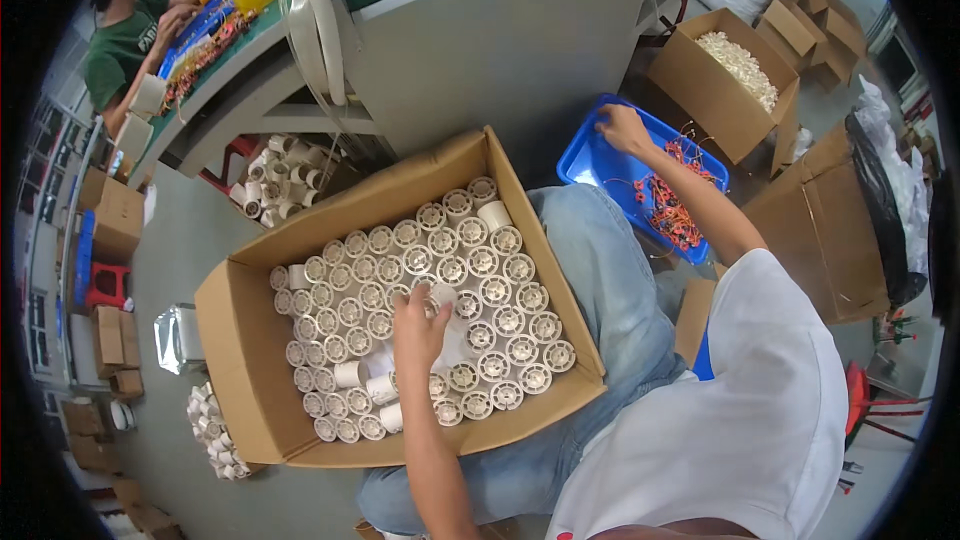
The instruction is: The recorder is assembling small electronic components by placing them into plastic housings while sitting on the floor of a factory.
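My left hand (418,332) reaches into a large open cardboard box (237,340). Its fingers are curled round a white plastic cylinder (442,294) near the middle of the box. Rows of similar white cylinders (494,367) stand upright there, their slotted round ends facing up, and a few lie on their sides by my wrist. My right hand (624,130) is closed above the far left part of a blue plastic tray (582,158); whatever its fingers hold is too small to make out. Red and black wired parts (672,202) lie heaped in the tray's right half.
A grey machine panel (490,50) rises beyond the box. More white cylinders fill a container (283,178) under the bench. At the right stand cardboard boxes, one with small cream pieces (738,70). A co-worker (125,40) sits at the far left bench.
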Demonstrator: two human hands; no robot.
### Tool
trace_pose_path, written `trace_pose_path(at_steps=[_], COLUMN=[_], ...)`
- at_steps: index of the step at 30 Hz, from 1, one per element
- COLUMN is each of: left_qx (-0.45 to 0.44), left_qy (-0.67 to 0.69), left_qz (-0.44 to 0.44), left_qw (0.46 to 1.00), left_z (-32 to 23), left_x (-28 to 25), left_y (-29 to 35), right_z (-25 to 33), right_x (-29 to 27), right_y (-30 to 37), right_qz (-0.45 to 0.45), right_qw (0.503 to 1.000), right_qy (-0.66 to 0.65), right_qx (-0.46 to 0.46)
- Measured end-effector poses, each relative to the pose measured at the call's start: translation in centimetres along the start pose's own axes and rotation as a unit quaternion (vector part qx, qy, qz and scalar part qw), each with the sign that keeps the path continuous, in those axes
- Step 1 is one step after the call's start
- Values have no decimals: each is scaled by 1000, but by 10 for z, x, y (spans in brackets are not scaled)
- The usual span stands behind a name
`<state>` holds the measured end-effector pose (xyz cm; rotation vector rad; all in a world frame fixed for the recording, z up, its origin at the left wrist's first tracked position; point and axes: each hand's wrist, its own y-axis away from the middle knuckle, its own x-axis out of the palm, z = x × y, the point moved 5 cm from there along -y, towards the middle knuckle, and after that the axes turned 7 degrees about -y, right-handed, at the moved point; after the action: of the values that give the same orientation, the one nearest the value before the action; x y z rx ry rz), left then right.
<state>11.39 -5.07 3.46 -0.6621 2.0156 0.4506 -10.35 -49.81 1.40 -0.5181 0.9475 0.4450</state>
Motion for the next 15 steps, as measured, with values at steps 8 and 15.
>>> trace_pose_path(at_steps=[8, 15], left_qx=[-115, -40], left_qy=[580, 700], left_qz=[-83, -43], left_qw=[802, 711], left_z=[-4, -30], left_x=[-27, -69], left_y=[3, 19], right_z=[-16, 174], right_x=[-16, -91], right_y=[-7, 46], right_qz=[-96, 54], right_qw=[992, 811], right_qy=[-79, -582], right_qx=[35, -21])
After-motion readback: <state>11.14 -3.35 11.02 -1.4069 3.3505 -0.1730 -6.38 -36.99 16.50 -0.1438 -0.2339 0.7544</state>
